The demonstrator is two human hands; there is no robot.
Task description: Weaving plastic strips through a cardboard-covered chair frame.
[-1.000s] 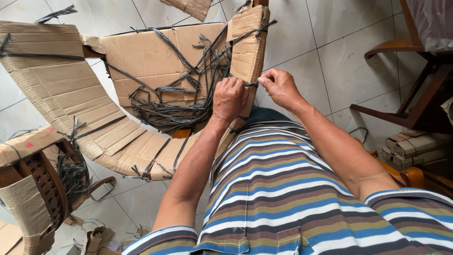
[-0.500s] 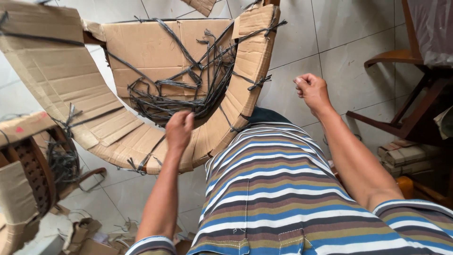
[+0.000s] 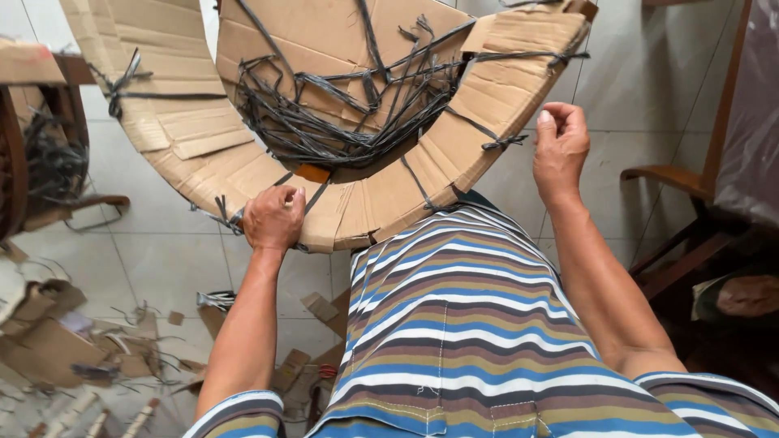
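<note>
A: Where are the person's hands?

B: The left hand (image 3: 274, 217) is curled shut over the near edge of the cardboard-wrapped curved frame (image 3: 389, 191), fingers folded onto the corrugated wrap just beside a knotted black strap (image 3: 223, 212). The right hand (image 3: 560, 142) hangs in the air off the frame's right end, fingers loosely curled with the thumb up (whether it pinches anything cannot be told).

A: And the frame itself?

B: It arcs in front of the person's striped shirt (image 3: 462, 324), its lowest part just above the shirt and its two ends rising to the top left and top right. Black plastic straps bind the cardboard at intervals; one knot (image 3: 503, 143) sits near the right hand without touching it. Inside the curve lies a flat cardboard panel (image 3: 324, 49) with a tangle of loose black straps (image 3: 341, 122) heaped on it.

A: What lies around?

B: A tiled floor (image 3: 162, 268), littered at lower left with cardboard scraps (image 3: 49, 341) and strap ends. A dark wooden chair (image 3: 682, 211) stands at the right, and another wrapped piece (image 3: 32, 122) at the left edge.
</note>
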